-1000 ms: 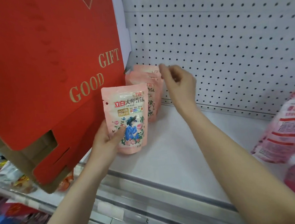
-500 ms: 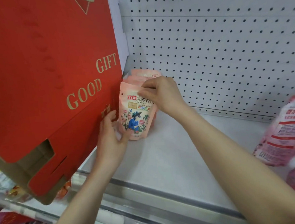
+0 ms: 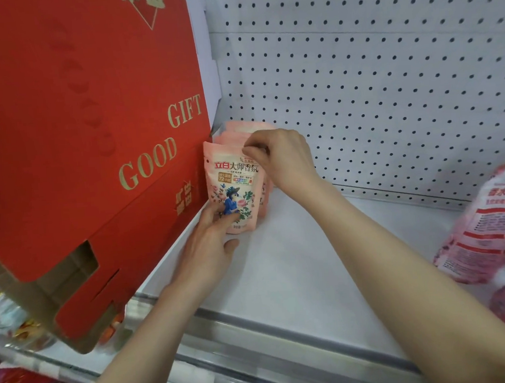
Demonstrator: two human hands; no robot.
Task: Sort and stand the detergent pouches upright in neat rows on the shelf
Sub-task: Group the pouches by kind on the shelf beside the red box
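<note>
A small pink detergent pouch (image 3: pixel 233 189) with a blue figure and flowers stands upright on the white shelf (image 3: pixel 296 263), at the front of a row of like pink pouches (image 3: pixel 240 130) against the left side. My left hand (image 3: pixel 210 246) touches the pouch's lower left part with its fingertips. My right hand (image 3: pixel 278 156) pinches the pouch's top right corner with curled fingers. The pouches behind are mostly hidden by the front one and my right hand.
A big red "GOOD GIFT" carton (image 3: pixel 84 138) stands tilted right against the row's left. Larger pink refill bags (image 3: pixel 489 227) lie at the shelf's right end. A white pegboard (image 3: pixel 372 76) backs the shelf. A metal rail (image 3: pixel 287 339) runs along the front edge.
The pouch went from held in front of the row to standing at its front. My right hand came forward onto the pouch's top; my left slid down to its base.
</note>
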